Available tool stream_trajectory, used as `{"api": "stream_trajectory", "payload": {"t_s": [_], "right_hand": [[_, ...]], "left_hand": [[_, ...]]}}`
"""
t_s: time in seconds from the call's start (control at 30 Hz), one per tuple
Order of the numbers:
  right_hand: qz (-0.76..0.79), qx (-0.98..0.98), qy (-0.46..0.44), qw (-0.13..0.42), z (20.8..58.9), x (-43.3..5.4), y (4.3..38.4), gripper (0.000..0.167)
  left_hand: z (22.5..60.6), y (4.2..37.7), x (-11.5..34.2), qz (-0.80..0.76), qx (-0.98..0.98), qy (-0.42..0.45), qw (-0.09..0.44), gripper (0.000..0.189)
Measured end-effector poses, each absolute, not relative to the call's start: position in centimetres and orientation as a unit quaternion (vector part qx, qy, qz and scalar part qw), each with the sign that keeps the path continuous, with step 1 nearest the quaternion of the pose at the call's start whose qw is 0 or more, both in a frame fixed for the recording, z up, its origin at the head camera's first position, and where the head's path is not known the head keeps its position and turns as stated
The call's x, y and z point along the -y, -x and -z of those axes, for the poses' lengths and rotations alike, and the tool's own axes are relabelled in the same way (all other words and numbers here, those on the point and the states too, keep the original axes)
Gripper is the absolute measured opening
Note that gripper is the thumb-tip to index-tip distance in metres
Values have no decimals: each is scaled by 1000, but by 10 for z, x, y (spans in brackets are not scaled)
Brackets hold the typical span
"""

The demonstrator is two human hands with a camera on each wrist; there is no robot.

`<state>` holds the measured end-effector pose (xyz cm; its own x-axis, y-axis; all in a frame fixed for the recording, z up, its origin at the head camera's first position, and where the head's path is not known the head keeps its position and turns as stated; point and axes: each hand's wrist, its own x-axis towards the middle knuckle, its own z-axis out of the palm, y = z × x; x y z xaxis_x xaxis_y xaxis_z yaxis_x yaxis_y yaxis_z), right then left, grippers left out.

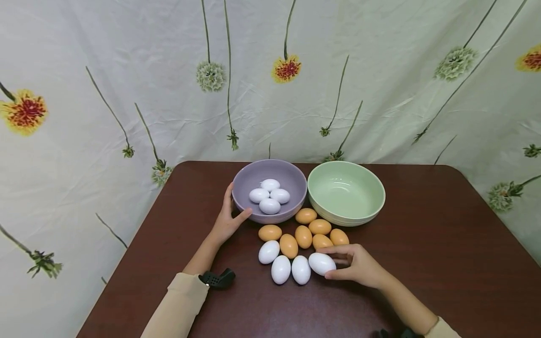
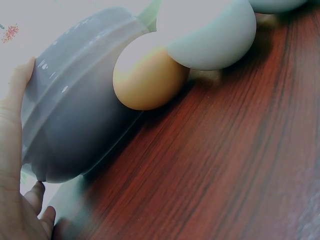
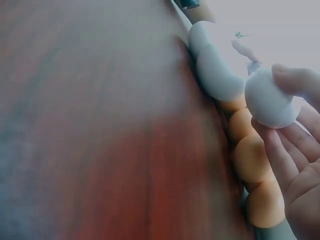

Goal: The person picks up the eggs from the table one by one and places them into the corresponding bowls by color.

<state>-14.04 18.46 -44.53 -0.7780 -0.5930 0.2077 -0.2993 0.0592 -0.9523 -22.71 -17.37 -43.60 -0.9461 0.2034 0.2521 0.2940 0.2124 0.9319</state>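
Observation:
My right hand pinches a white egg between thumb and fingers, and in the right wrist view that egg sits at the fingertips. My left hand holds the near left side of a purple bowl, thumb at the front wall and fingers round the left side. Inside this bowl lie several white eggs. On the table in front are three more white eggs and several brown eggs. One brown egg appears close to the bowl in the left wrist view.
A light green bowl with nothing in it stands just right of the purple one. Both bowls are near the far edge of the dark red-brown table. A flower-patterned cloth hangs behind the table.

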Motion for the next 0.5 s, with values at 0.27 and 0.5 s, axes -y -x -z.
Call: {"api": "stream_trajectory", "payload": {"t_s": [0.27,0.5], "right_hand": [[608,-721,314,114,437,-180,149,45],[615,-715,314,110,430,-176,158,45]], "left_hand": [[435,227,173,610,773,168,42,92],[436,227,173,609,774,168,44,92]]}}
